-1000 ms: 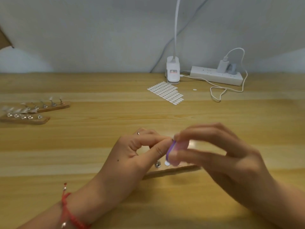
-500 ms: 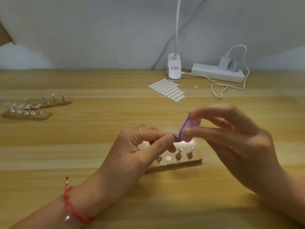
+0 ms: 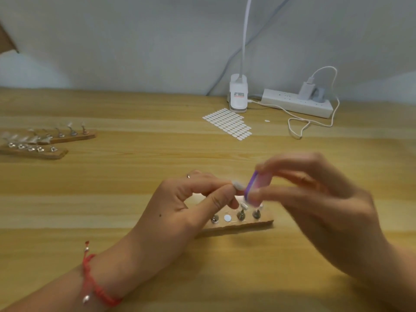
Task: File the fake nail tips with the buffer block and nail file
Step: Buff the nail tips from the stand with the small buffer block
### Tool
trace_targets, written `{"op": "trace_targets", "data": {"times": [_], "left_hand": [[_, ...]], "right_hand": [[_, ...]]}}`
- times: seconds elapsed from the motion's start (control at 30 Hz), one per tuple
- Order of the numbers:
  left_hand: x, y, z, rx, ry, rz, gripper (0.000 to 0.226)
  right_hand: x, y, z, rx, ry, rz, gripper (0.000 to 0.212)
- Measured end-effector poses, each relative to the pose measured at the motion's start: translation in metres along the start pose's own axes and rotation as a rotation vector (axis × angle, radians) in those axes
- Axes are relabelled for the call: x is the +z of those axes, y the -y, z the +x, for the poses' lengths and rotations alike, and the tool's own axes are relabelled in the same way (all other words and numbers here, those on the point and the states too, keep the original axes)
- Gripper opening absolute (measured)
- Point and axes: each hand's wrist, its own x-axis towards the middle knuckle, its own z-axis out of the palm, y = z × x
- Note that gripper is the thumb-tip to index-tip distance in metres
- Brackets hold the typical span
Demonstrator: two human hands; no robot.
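Note:
My left hand (image 3: 191, 203) pinches a small clear fake nail tip (image 3: 238, 185) between thumb and forefinger, just above the table. My right hand (image 3: 319, 203) grips a pink buffer block with a purple face (image 3: 255, 188) between thumb and fingers. The purple face touches the nail tip's end. The right hand is blurred. Below both hands lies a wooden holder strip (image 3: 243, 225) with several metal stands and a white sticky dot on it. My left hand covers its left part.
Two more wooden strips (image 3: 45, 143) with nail tips on stands lie at the far left. A sheet of white adhesive dots (image 3: 227, 123) lies at the back middle, near a clip lamp base (image 3: 238, 95), a power strip (image 3: 297, 103) and a looped white cable (image 3: 299, 129).
The buffer block in my right hand swung up from the strip, then came down a little against the nail tip. My left hand stayed put, pinching the tip. The strip's stands came into view.

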Motion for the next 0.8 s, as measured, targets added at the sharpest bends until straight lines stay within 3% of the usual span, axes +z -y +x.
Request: {"op": "trace_targets", "data": {"times": [0.2, 0.47, 0.57, 0.67, 0.8], "left_hand": [[0.0, 0.0, 0.0, 0.022, -0.014, 0.023, 0.021], [0.002, -0.001, 0.0, 0.028, -0.017, 0.047, 0.023], [0.001, -0.001, 0.0, 0.021, -0.019, 0.07, 0.019], [0.002, -0.001, 0.0, 0.022, -0.021, 0.053, 0.018], [0.002, -0.001, 0.0, 0.032, -0.018, 0.07, 0.02]], "right_hand": [[0.008, 0.005, 0.0, -0.027, 0.019, 0.001, 0.02], [0.004, 0.011, 0.003, 0.162, 0.056, 0.143, 0.018], [0.005, 0.01, 0.004, 0.064, 0.021, 0.01, 0.023], [0.005, 0.011, 0.003, 0.049, 0.057, 0.035, 0.017], [0.004, 0.011, 0.001, -0.023, -0.016, -0.03, 0.018]]}}
